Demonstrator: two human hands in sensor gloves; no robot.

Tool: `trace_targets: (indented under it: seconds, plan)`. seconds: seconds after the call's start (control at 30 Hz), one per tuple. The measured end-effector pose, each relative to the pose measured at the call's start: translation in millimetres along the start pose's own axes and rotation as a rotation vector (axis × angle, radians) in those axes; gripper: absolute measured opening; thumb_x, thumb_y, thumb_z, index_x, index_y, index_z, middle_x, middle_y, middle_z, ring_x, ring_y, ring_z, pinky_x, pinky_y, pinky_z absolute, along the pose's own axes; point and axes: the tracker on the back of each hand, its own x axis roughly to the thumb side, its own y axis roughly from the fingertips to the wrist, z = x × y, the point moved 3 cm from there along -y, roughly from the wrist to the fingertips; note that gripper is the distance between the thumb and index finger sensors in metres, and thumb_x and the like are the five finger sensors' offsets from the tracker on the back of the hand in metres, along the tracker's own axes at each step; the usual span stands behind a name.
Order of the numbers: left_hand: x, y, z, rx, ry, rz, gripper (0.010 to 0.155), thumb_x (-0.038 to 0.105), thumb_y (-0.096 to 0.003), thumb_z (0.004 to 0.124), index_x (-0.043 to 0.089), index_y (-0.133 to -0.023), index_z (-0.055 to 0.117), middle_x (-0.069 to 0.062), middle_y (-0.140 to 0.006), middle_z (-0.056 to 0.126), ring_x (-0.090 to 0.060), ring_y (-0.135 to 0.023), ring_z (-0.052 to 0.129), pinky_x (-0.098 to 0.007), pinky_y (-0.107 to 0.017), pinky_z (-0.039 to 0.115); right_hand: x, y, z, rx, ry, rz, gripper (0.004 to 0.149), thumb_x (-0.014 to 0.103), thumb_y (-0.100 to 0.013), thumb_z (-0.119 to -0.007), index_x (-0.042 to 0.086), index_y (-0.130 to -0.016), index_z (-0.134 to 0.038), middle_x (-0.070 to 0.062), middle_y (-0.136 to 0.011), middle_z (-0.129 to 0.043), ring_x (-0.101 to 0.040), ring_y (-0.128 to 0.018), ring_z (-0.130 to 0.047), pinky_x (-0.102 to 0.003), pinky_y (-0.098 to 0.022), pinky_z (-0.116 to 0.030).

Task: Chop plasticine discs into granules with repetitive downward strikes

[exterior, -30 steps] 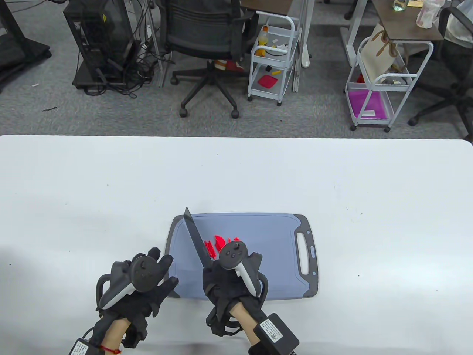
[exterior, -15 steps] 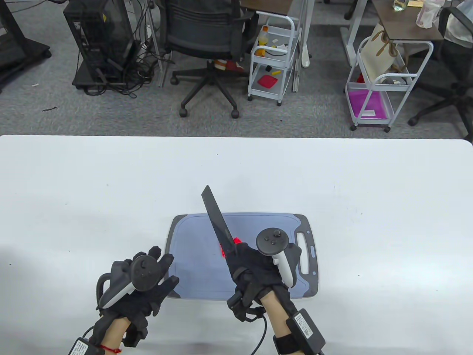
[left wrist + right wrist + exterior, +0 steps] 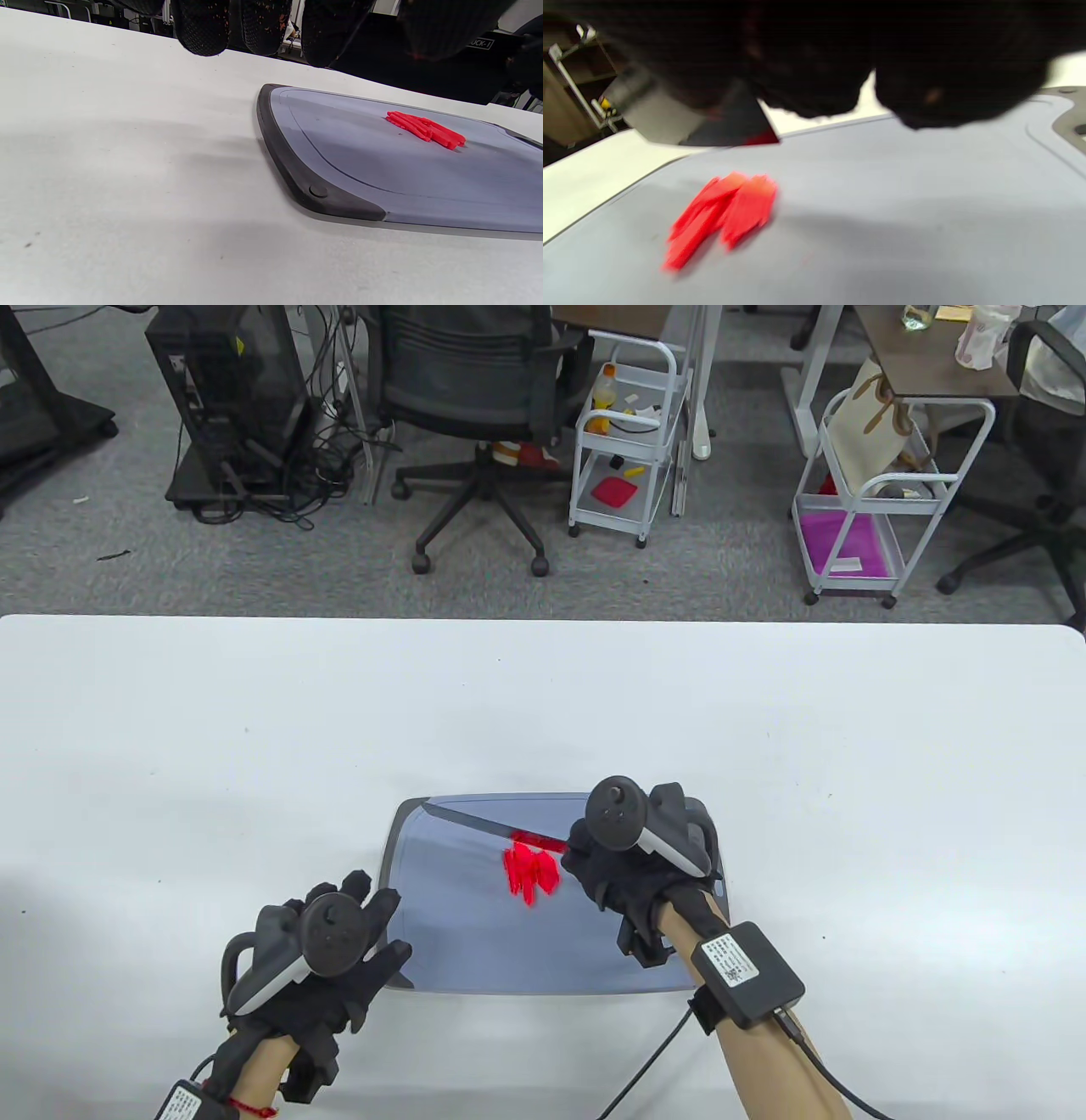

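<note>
Partly hidden knife (image 3: 484, 824) handle, right hand (image 3: 632, 861).

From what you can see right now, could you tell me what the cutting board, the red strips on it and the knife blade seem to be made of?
The blue-grey cutting board looks like matte moulded plastic, with a darker, possibly rubbery rim. The red strips seem soft plasticine: saturated colour, clean-cut flat faces, dull surface. The dark knife blade, held by the right hand, is uniformly black and non-reflective, so plastic or coated metal; I cannot tell which.
</note>
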Motion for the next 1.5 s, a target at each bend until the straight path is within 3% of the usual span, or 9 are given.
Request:
trace_targets:
  seconds: [0.17,0.43,0.63,0.73,0.8,0.97,1.1,1.27,1.5]
  plan:
    - [-3,-1,-1,0.000,0.011,-0.014,0.072,0.068,-0.0480,0.060,0.037,-0.113,0.063,-0.005,-0.129,0.051,-0.048,-0.112,0.058,-0.069,-0.076,0.045,-6,-17,2,-0.019,0.100,0.070,0.057,0.064,-0.039,-0.082,0.016,-0.060,-0.104,0.006,-0.025,-0.103,-0.025,-0.003,-0.104,-0.051,-0.012,-0.085]
    - [-6,-2,0,-0.008,0.018,-0.037,0.072,0.068,-0.0479,0.060,0.037,-0.113,0.063,-0.005,-0.129,0.051,-0.048,-0.112,0.059,-0.069,-0.076,0.045,-1,-34,-12,0.064,0.145,0.117,0.063,0.067,-0.039,-0.077,0.013,-0.059,-0.104,0.004,-0.023,-0.103,-0.028,-0.002,-0.103,-0.053,-0.012,-0.084]
    - [-6,-2,1,-0.012,0.021,-0.035,0.072,0.068,-0.0479,0.059,0.037,-0.113,0.063,-0.005,-0.129,0.051,-0.048,-0.112,0.059,-0.069,-0.076,0.045,-1,-38,-24,0.038,0.221,0.128,0.068,0.069,-0.037,-0.072,0.012,-0.056,-0.103,0.004,-0.020,-0.102,-0.028,0.002,-0.104,-0.054,-0.010,-0.085]
    - [-5,-3,2,-0.016,0.024,-0.029,0.072,0.068,-0.0480,0.059,0.037,-0.113,0.063,-0.005,-0.129,0.051,-0.048,-0.112,0.059,-0.069,-0.076,0.045,-11,-38,-34,0.034,0.185,0.103,0.069,0.070,-0.036,-0.070,0.012,-0.055,-0.102,0.005,-0.018,-0.102,-0.027,0.004,-0.105,-0.053,-0.008,-0.086]
    - [-5,-3,2,-0.018,0.027,-0.026,0.072,0.068,-0.0480,0.059,0.037,-0.113,0.063,-0.005,-0.129,0.051,-0.048,-0.112,0.058,-0.069,-0.076,0.045,-16,-35,-36,-0.045,0.103,0.115,0.070,0.070,-0.036,-0.072,0.009,-0.053,-0.102,0.005,-0.016,-0.102,-0.027,0.008,-0.103,-0.053,-0.005,-0.085]
    - [-6,-3,3,-0.018,0.022,-0.030,0.072,0.068,-0.0479,0.059,0.037,-0.113,0.063,-0.005,-0.129,0.051,-0.048,-0.112,0.059,-0.069,-0.076,0.045,-8,-31,-33,0.004,0.206,0.077,0.070,0.070,-0.036,-0.070,0.011,-0.054,-0.101,0.006,-0.016,-0.102,-0.026,0.007,-0.104,-0.052,-0.006,-0.086]
    - [-7,-3,0,-0.013,0.028,-0.028,0.072,0.068,-0.0480,0.060,0.037,-0.113,0.063,-0.005,-0.129,0.051,-0.048,-0.112,0.059,-0.069,-0.076,0.045,-11,-28,-12,0.038,0.261,0.054,0.070,0.070,-0.037,-0.071,0.010,-0.056,-0.101,0.005,-0.018,-0.102,-0.028,0.004,-0.104,-0.053,-0.008,-0.085]
    - [-6,-3,0,-0.014,0.025,-0.025,0.072,0.068,-0.0481,0.060,0.037,-0.113,0.063,-0.005,-0.129,0.051,-0.048,-0.112,0.059,-0.069,-0.076,0.045,-1,-22,14,-0.089,0.176,0.104,0.070,0.071,-0.037,-0.072,0.010,-0.055,-0.102,0.005,-0.017,-0.102,-0.027,0.005,-0.103,-0.052,-0.007,-0.085]
    - [-6,-2,0,-0.007,0.022,-0.025,0.072,0.068,-0.0480,0.059,0.037,-0.113,0.063,-0.005,-0.129,0.051,-0.048,-0.112,0.059,-0.069,-0.076,0.045,16,-26,-4,-0.005,0.286,0.148,0.070,0.071,-0.036,-0.072,0.012,-0.055,-0.103,0.006,-0.018,-0.103,-0.027,0.004,-0.104,-0.052,-0.008,-0.085]
